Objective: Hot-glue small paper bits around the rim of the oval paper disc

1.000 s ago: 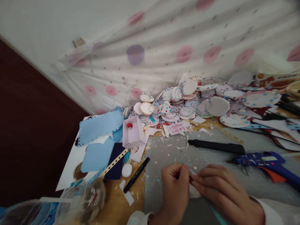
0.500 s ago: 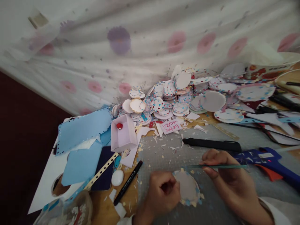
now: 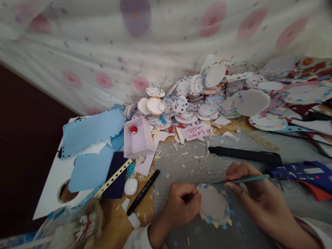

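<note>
My left hand (image 3: 181, 206) is curled into a fist on the grey cutting mat (image 3: 186, 166), its fingers pinching the left edge of a round paper disc (image 3: 214, 205) with coloured bits round its rim. My right hand (image 3: 251, 195) grips a thin teal tool (image 3: 243, 179) like a pen, its tip pointing left over the top edge of the disc. The disc lies flat on the mat between the two hands.
A heap of decorated paper discs (image 3: 202, 100) fills the back of the desk. A black knife handle (image 3: 245, 155) and a blue glue gun (image 3: 303, 172) lie right of the hands. A black marker (image 3: 143, 192), a small pink box (image 3: 137, 141) and blue paper sheets (image 3: 92, 131) lie left.
The hands have separated from a tight pinch; the disc now lies flat on the mat and the teal tool has come out, pointing at the disc's top edge. The camera has tilted down.
</note>
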`<state>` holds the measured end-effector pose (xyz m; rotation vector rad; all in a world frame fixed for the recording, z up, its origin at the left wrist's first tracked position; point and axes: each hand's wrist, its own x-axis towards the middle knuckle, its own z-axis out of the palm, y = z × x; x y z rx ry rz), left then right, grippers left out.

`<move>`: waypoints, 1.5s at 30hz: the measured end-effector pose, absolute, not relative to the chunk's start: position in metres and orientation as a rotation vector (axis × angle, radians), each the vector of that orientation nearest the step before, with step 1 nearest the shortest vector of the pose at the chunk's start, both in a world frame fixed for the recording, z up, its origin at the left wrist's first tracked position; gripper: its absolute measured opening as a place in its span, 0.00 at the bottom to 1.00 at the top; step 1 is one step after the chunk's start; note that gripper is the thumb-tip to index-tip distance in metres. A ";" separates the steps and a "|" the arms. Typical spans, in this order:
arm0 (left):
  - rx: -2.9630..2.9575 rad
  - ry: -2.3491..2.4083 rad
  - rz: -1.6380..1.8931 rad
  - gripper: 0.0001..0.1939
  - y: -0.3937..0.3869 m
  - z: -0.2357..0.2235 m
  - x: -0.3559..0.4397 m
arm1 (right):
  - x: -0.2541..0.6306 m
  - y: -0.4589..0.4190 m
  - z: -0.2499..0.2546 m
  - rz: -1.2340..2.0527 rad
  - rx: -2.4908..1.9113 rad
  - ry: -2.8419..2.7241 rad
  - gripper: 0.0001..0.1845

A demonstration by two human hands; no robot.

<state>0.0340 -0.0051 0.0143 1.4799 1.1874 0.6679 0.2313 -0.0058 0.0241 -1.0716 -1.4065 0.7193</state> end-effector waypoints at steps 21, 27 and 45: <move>1.573 1.108 0.745 0.14 -0.003 0.011 0.034 | 0.232 -0.010 0.017 0.736 -1.104 -1.473 0.05; 1.571 1.107 0.754 0.14 -0.004 0.009 0.033 | 0.231 -0.009 0.017 0.727 -1.101 -1.479 0.05; 1.583 1.134 0.724 0.13 -0.002 0.012 0.035 | 0.235 -0.008 0.019 0.734 -1.063 -1.484 0.05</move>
